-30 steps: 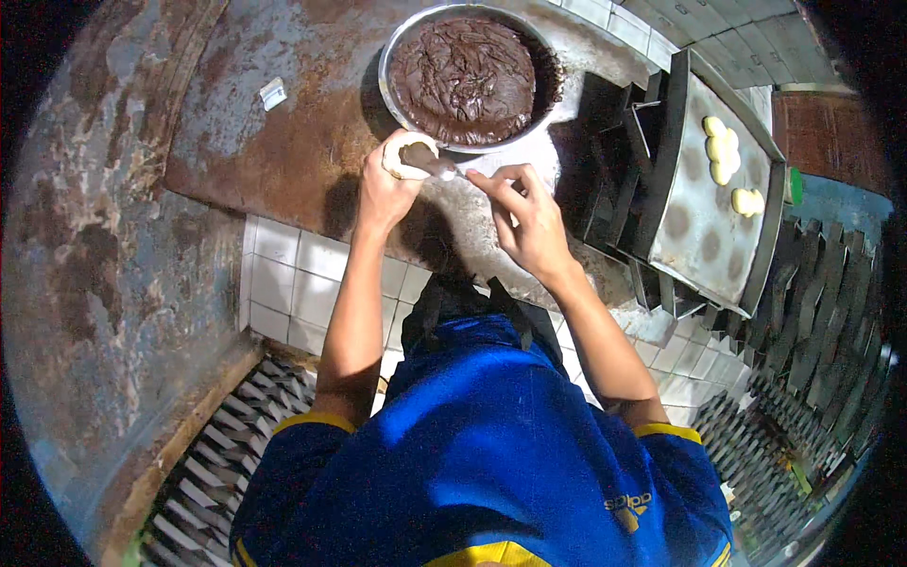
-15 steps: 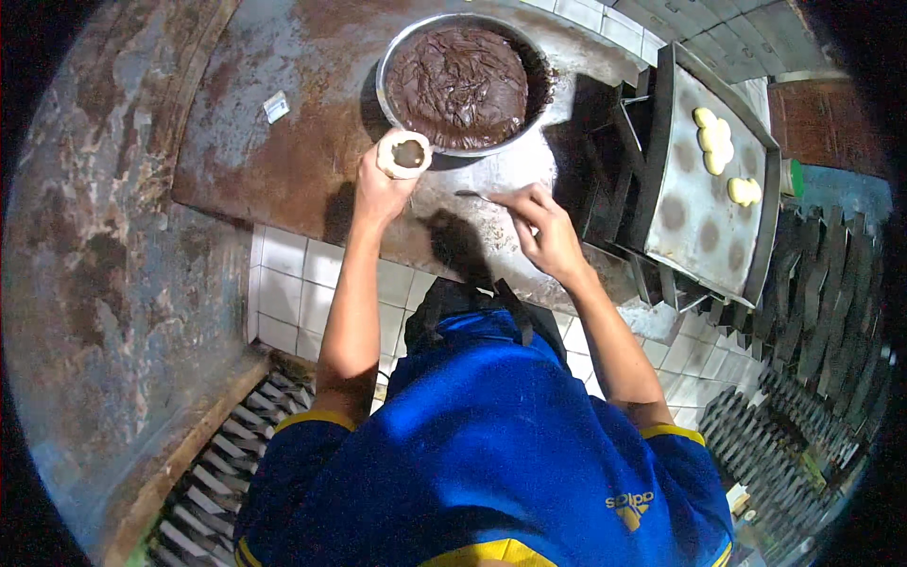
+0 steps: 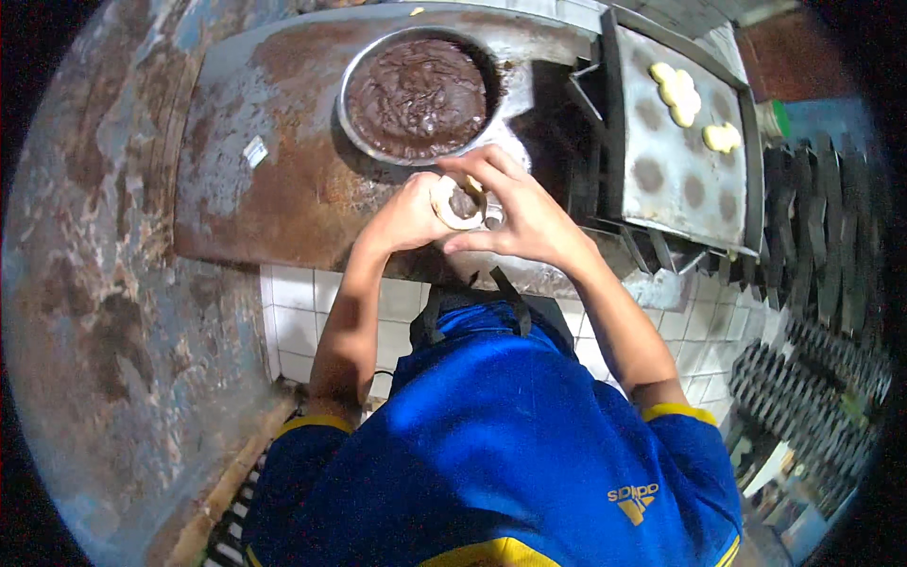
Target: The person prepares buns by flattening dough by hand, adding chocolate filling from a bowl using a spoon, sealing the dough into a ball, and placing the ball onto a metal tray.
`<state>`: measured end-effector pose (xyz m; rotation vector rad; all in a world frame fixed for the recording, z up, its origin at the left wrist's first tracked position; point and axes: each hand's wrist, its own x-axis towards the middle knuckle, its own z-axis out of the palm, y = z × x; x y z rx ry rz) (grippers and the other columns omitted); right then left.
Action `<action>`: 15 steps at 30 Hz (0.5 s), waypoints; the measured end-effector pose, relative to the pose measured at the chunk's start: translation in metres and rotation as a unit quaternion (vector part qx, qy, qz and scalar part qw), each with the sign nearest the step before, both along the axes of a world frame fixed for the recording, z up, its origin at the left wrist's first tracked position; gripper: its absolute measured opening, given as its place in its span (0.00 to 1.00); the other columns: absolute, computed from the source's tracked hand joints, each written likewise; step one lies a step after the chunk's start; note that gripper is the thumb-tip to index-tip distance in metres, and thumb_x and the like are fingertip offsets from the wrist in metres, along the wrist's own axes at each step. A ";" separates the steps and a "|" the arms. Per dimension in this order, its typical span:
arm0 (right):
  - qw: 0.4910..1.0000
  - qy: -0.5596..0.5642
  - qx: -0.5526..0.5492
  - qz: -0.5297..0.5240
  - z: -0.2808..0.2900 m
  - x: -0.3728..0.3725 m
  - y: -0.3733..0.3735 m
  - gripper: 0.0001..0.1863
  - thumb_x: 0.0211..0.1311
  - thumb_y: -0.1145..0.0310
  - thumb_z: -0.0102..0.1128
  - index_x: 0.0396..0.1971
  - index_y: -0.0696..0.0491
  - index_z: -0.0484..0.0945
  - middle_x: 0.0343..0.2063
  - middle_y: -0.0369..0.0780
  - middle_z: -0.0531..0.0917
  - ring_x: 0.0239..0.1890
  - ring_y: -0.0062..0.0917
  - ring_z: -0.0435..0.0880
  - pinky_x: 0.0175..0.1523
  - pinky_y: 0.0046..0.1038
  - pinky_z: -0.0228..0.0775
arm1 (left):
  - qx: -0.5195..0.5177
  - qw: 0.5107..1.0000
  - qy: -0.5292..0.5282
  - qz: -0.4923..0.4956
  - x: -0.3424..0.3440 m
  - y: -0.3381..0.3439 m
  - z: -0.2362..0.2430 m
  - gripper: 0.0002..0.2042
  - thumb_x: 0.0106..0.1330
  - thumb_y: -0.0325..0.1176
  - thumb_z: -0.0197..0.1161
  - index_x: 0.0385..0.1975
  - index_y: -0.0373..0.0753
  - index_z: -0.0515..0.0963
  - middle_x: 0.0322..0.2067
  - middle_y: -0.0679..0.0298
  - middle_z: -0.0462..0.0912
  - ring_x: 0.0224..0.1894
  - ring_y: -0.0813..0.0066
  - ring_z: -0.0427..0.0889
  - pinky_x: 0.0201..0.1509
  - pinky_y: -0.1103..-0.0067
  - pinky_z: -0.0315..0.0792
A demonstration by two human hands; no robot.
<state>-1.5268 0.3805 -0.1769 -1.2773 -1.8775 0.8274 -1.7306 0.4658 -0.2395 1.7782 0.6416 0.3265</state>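
My left hand (image 3: 412, 214) is wrapped round a cup of pale dough (image 3: 457, 223) with dark brown filling inside, its open top facing up. From the other side my right hand (image 3: 531, 215) curves round the same dough, fingers over the far rim and thumb at the near one. A small shiny grey piece (image 3: 494, 218) shows against the right palm; it may be part of the spoon, but most of it is hidden. Just beyond the hands, a round metal bowl (image 3: 346, 121) holds thick, glossy chocolate-brown filling (image 3: 420, 94).
On the right, a dark baking tray (image 3: 652, 203) is propped on a black metal rack and carries several pale dough pieces (image 3: 678, 93). A small white packet (image 3: 255, 151) lies on the worn metal table (image 3: 246, 213) at left. A green-lidded jar (image 3: 778, 119) stands beyond the tray.
Both hands have come together in front of the bowl. The right hand has moved up and left to the dough; the spoon it held is now mostly hidden. The view has shifted slightly.
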 end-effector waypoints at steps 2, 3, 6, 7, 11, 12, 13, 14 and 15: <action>1.000 -0.002 -0.011 -0.008 0.014 0.008 -0.001 0.42 0.47 0.57 0.87 0.64 0.53 0.80 0.51 0.44 0.81 0.56 0.37 0.82 0.64 0.35 0.75 | -0.016 0.999 0.012 -0.044 0.010 0.004 0.006 0.25 0.52 0.37 0.81 0.50 0.36 0.84 0.42 0.57 0.90 0.42 0.70 0.87 0.50 0.70 0.80; 0.999 0.005 -0.043 -0.020 0.020 0.013 -0.003 0.36 0.50 0.57 0.86 0.58 0.54 0.83 0.49 0.44 0.83 0.53 0.35 0.84 0.61 0.34 0.77 | -0.016 0.999 0.009 -0.050 0.014 0.005 0.009 0.25 0.52 0.37 0.81 0.50 0.36 0.84 0.42 0.57 0.90 0.42 0.70 0.87 0.50 0.70 0.80; 0.991 0.066 -0.084 -0.076 0.016 0.029 -0.014 0.26 0.53 0.60 0.84 0.50 0.55 0.87 0.43 0.42 0.85 0.47 0.30 0.87 0.56 0.32 0.80 | -0.052 0.996 -0.046 -0.058 0.027 0.000 0.033 0.28 0.51 0.38 0.82 0.51 0.35 0.82 0.43 0.58 0.89 0.44 0.71 0.87 0.51 0.70 0.80; 0.982 0.125 -0.092 -0.109 0.008 0.031 -0.018 0.22 0.54 0.63 0.84 0.47 0.57 0.88 0.40 0.41 0.86 0.44 0.27 0.87 0.53 0.30 0.80 | -0.109 0.990 -0.076 -0.042 0.029 -0.005 0.035 0.27 0.53 0.39 0.82 0.52 0.36 0.81 0.43 0.60 0.88 0.46 0.73 0.86 0.52 0.71 0.79; 0.940 0.247 -0.154 -0.175 0.003 0.040 -0.033 0.16 0.60 0.64 0.81 0.42 0.58 0.90 0.38 0.40 0.87 0.41 0.23 0.86 0.47 0.26 0.78 | -0.211 0.962 -0.171 -0.004 0.042 -0.028 0.033 0.22 0.65 0.38 0.77 0.54 0.38 0.78 0.45 0.67 0.83 0.51 0.77 0.82 0.51 0.74 0.79; 0.939 0.247 -0.154 -0.181 0.008 0.041 -0.036 0.16 0.60 0.64 0.81 0.42 0.58 0.90 0.38 0.40 0.87 0.41 0.23 0.86 0.47 0.26 0.78 | -0.186 0.965 -0.185 0.017 0.046 -0.032 0.032 0.19 0.66 0.37 0.74 0.53 0.38 0.78 0.44 0.67 0.83 0.49 0.79 0.81 0.50 0.76 0.78; 0.942 0.236 -0.146 -0.186 0.015 0.042 -0.040 0.16 0.61 0.63 0.80 0.43 0.58 0.90 0.38 0.39 0.86 0.40 0.23 0.86 0.47 0.27 0.79 | -0.161 0.966 -0.197 0.035 0.051 -0.038 0.033 0.17 0.68 0.36 0.71 0.52 0.37 0.78 0.44 0.67 0.83 0.48 0.80 0.81 0.49 0.78 0.77; 0.945 0.227 -0.139 -0.188 0.025 0.041 -0.044 0.16 0.63 0.62 0.79 0.43 0.58 0.90 0.39 0.39 0.85 0.39 0.23 0.85 0.48 0.28 0.80 | -0.162 0.967 -0.196 0.033 0.053 -0.047 0.033 0.17 0.68 0.36 0.71 0.52 0.37 0.78 0.44 0.67 0.83 0.48 0.80 0.81 0.49 0.78 0.77; 0.925 0.259 -0.210 -0.183 0.042 0.041 -0.051 0.26 0.61 0.60 0.79 0.56 0.57 0.86 0.45 0.41 0.81 0.40 0.25 0.85 0.51 0.32 0.82 | -0.211 0.953 -0.207 0.060 0.056 -0.058 0.036 0.17 0.68 0.36 0.70 0.53 0.36 0.78 0.44 0.66 0.83 0.47 0.79 0.81 0.51 0.77 0.77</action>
